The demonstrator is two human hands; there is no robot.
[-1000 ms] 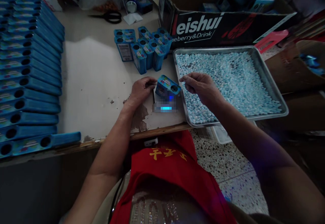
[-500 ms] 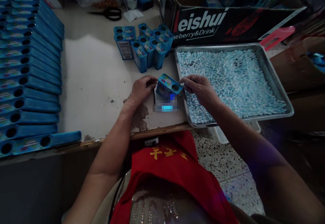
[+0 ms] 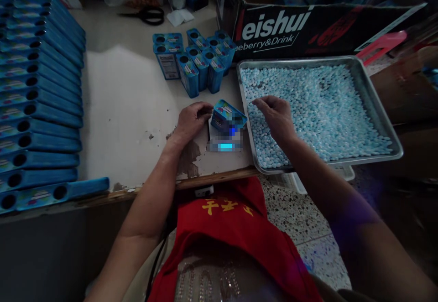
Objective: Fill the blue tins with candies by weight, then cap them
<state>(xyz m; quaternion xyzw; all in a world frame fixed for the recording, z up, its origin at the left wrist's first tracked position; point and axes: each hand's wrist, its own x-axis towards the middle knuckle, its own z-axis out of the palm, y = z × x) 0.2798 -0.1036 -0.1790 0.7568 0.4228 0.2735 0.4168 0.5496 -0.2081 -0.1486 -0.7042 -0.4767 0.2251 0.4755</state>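
Observation:
A small blue tin (image 3: 227, 115) with a round hole in its top sits on a little scale (image 3: 224, 143) with a lit display. My left hand (image 3: 191, 120) rests beside the tin on its left, fingers curled against the tin's side. My right hand (image 3: 276, 116) hovers over the metal tray (image 3: 383, 110) of pale blue candies (image 3: 318, 106), fingers bent down into the candies at the tray's left part. Whether it holds any candies is hidden.
Several upright blue tins (image 3: 195, 62) stand behind the scale. Long rows of blue tins (image 3: 37, 87) lie along the left. A black cardboard box (image 3: 308, 28) stands behind the tray. Scissors (image 3: 147, 14) lie at the back. The table edge (image 3: 205, 179) runs close to my body.
My right hand has moved from the tin's hole rightward into the tray of candies. My left hand has stayed beside the tin.

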